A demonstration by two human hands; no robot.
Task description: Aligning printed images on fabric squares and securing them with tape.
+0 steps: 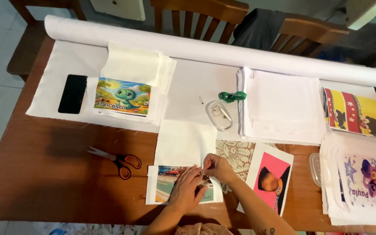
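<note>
We held the printed fabric sheet (170, 191) flat under the spread left hand (187, 190) while the right hand (217, 168), fingertips closed on a small pin-like object just above it, worked slowly.

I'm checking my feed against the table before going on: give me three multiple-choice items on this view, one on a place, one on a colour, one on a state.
1. Where do the scissors lie?
A. left of the hands, on bare wood
B. on the fabric roll
C. on the pink print

2. What colour are the scissor handles?
A. blue
B. orange and black
C. white

3. What are the left hand and right hand doing?
A. both lifted off the table
B. both on the printed picture at the table's near edge
C. one holds the phone

Answers: 1 A, they rest on the wooden table beside the hands. 2 B, orange loops with black. 3 B, the left lies flat on the print, the right pinches something small over it.
</note>
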